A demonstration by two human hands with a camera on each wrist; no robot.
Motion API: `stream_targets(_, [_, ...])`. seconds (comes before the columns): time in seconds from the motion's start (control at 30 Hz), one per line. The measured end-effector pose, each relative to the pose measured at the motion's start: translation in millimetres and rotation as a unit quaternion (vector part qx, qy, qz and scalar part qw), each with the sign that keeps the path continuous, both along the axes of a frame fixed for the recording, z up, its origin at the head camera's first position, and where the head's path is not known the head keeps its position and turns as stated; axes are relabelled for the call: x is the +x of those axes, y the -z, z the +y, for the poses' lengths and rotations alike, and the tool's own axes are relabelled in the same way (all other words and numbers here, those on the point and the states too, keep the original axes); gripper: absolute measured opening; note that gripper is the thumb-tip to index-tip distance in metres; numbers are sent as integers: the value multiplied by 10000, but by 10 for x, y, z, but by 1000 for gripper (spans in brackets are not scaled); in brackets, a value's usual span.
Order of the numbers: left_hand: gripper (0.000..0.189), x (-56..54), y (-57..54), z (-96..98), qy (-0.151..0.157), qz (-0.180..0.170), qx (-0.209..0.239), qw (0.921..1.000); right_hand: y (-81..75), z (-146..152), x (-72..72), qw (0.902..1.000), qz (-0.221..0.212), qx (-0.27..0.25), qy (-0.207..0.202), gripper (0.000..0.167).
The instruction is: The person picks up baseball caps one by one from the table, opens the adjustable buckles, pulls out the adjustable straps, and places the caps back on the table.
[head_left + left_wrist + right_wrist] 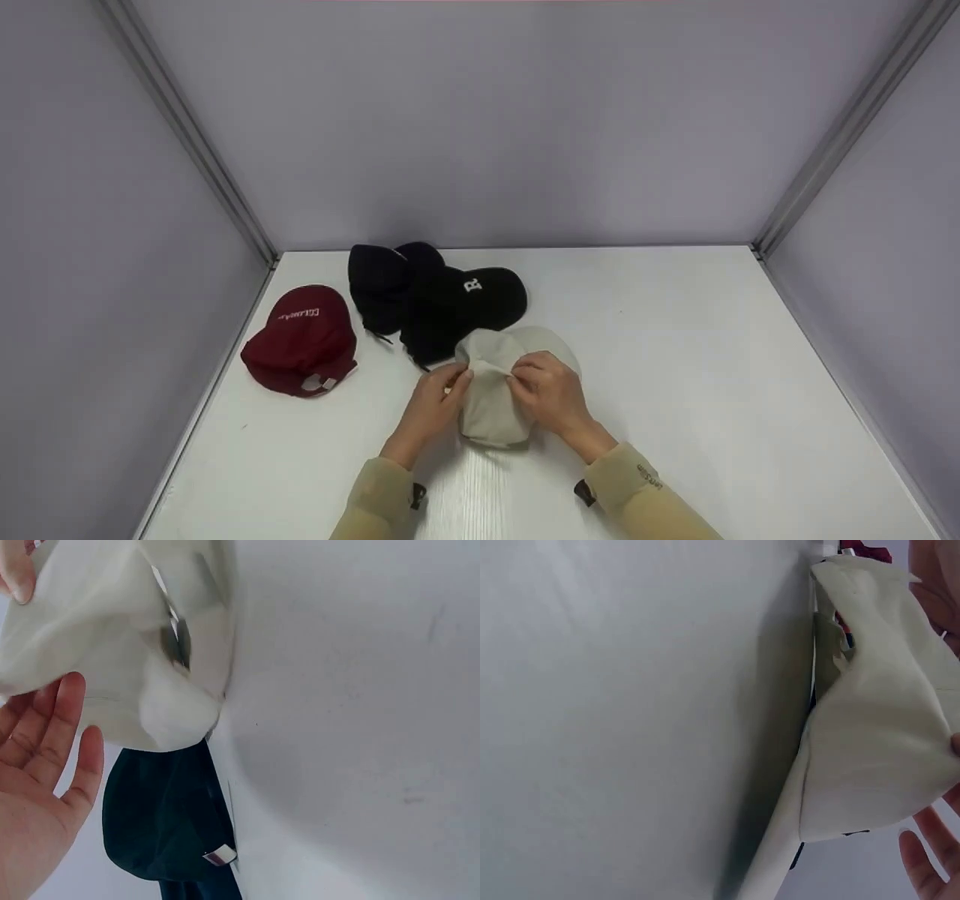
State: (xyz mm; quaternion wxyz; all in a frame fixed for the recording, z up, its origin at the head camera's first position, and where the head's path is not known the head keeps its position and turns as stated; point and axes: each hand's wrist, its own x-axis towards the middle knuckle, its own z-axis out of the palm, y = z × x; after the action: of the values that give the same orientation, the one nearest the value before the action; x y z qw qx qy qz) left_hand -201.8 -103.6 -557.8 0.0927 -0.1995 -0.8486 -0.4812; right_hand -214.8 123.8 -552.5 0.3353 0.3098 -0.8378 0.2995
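Observation:
A cream baseball cap (491,411) sits on the white table between both hands, its brim pointing away to the right in the head view. My left hand (433,397) pinches the crown fabric on its left side with thumb and forefinger. Opposite it, my right hand (553,391) pinches a fold of the crown near the brim. Seen from the left wrist, the cap (112,652) shows its rear opening and strap, with the lower fingers of the left hand (37,765) spread beside the cloth. The right wrist view shows the crown (881,742) raised and creased.
Just behind the cream cap lies a black cap (450,307) with a white letter R. A dark navy cap (379,285) overlaps it on the left. Further left is a dark red cap (307,341) with white lettering. Grey-white panels (525,127) enclose the table's back and sides.

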Motion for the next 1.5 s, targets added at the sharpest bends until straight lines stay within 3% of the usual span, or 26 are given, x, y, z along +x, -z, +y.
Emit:
stream_targets(0.13, [22,17,22,-11,349,5,50,9994,-63,16,3,9993,-206,-287,81,9])
stream_targets(0.27, [20,29,39,-5,590,7,93,9982,-162,52,-11,9961,-735,-480,133,6])
stream_targets(0.4, [18,27,48,16,576,-9,291,9979,-288,98,-48,9879,-1366,-729,10,5])
stream_targets(0.6, [13,24,-11,81,370,83,678,9970,-432,177,-136,9711,-1996,-1186,-544,4])
stream_targets(0.83, [13,-27,-288,228,297,-65,1087,9936,-533,286,-222,9651,-2202,-1261,-650,6])
stream_targets(1.1, [16,61,-901,418,463,-414,1629,9847,-568,396,-235,9565,-2519,-1378,-526,8])
stream_targets(1.33, [17,48,-1098,540,14,-374,1970,9797,-640,473,-108,9545,-2457,-1667,-258,25])
stream_targets(1.5, [18,15,-1160,584,-284,-375,2387,9700,-648,501,60,9553,-2287,-1860,-235,17])
